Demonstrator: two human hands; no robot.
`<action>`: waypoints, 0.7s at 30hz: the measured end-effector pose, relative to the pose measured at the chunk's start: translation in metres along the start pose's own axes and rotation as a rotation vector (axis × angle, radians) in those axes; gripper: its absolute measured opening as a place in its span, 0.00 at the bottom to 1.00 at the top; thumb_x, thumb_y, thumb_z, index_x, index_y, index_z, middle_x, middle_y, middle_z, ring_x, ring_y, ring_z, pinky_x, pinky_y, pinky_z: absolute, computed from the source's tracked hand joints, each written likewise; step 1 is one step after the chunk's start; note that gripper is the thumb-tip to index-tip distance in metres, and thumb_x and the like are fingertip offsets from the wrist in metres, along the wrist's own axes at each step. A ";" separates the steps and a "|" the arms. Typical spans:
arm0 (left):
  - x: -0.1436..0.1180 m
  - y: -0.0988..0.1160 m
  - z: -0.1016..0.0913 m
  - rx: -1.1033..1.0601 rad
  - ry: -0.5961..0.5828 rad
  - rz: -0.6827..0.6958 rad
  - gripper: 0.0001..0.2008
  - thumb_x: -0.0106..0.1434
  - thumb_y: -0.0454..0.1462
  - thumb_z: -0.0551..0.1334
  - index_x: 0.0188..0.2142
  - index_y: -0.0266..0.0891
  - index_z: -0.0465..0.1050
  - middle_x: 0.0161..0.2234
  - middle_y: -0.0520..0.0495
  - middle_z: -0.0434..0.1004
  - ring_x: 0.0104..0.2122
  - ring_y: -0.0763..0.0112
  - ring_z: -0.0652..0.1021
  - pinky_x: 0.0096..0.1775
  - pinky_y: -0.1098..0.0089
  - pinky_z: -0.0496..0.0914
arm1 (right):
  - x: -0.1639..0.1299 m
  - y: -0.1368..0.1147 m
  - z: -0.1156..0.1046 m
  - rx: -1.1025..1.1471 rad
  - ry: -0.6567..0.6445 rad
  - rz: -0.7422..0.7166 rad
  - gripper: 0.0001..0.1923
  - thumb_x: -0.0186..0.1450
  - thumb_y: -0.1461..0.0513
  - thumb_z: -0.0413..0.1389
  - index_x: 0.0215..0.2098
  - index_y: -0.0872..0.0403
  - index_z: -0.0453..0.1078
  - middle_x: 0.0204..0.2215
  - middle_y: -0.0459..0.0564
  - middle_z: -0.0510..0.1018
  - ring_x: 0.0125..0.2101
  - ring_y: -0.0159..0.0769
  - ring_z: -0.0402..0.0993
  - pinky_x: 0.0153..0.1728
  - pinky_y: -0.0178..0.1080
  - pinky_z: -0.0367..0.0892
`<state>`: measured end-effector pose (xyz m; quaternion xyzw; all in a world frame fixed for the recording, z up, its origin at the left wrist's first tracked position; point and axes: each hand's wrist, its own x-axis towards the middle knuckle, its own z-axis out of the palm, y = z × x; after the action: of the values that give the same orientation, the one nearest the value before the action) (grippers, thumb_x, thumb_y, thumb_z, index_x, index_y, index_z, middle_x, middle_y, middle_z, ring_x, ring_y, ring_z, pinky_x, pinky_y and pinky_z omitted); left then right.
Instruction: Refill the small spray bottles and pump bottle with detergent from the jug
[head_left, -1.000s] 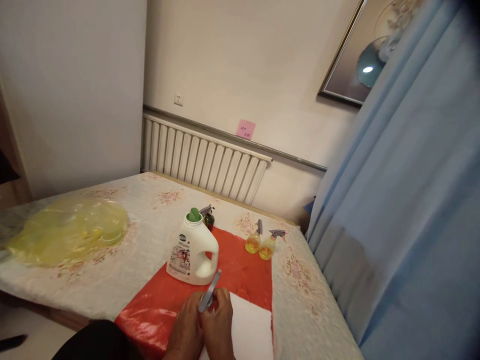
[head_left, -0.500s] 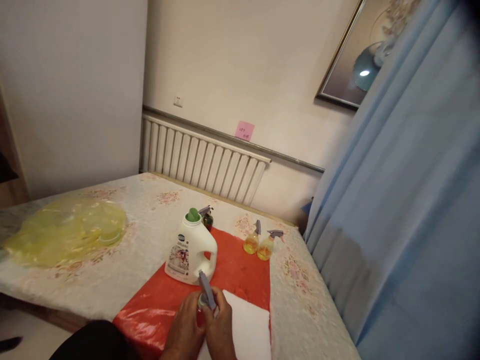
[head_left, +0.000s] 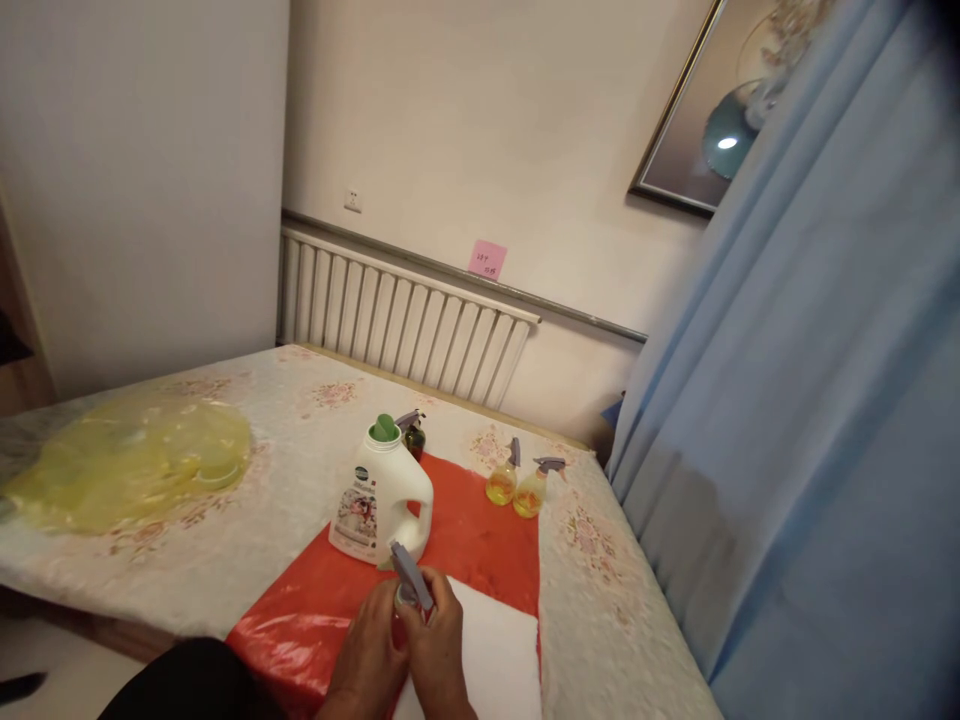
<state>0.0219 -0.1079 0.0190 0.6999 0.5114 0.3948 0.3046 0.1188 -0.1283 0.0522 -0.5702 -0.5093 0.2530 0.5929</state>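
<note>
Both hands are closed around one spray bottle (head_left: 411, 577) with a grey trigger head. My left hand (head_left: 373, 640) wraps its body, which is mostly hidden by the fingers. At the neck, under the grey head, my right hand (head_left: 439, 635) grips with thumb and fingers. Just beyond them stands a white detergent jug (head_left: 382, 495) with a green piece (head_left: 385, 428) in its mouth. Below the hands lie a red plastic sheet (head_left: 472, 520) and a white cloth or pad (head_left: 499, 650).
Two spray bottles with yellow liquid (head_left: 501, 485) stand at the sheet's right edge. A dark spray bottle (head_left: 414, 438) is partly hidden behind the jug. A yellow plastic bag (head_left: 135, 460) lies on the left of the floral-covered table (head_left: 292, 400). A blue curtain (head_left: 810, 400) hangs at right.
The grey trigger head has shifted slightly left and tilted a little more in my hands. The grip and the other things stay as they were.
</note>
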 end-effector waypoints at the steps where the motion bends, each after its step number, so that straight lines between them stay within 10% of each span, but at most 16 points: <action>1: 0.000 0.000 0.000 0.001 0.004 0.009 0.12 0.61 0.39 0.57 0.43 0.41 0.72 0.43 0.40 0.78 0.45 0.54 0.79 0.47 0.58 0.73 | -0.001 0.000 -0.001 0.022 -0.019 0.007 0.18 0.55 0.69 0.55 0.43 0.52 0.76 0.38 0.48 0.83 0.38 0.41 0.79 0.42 0.38 0.73; 21: 0.001 -0.013 0.010 0.025 0.052 0.074 0.15 0.59 0.38 0.60 0.47 0.41 0.70 0.47 0.39 0.78 0.49 0.52 0.78 0.50 0.53 0.73 | 0.004 -0.017 -0.007 0.127 -0.041 0.096 0.24 0.51 0.67 0.56 0.46 0.55 0.76 0.43 0.52 0.84 0.46 0.45 0.79 0.51 0.42 0.71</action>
<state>0.0240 -0.1037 0.0033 0.7115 0.4979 0.4173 0.2677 0.1221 -0.1311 0.0704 -0.5498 -0.4764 0.3244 0.6046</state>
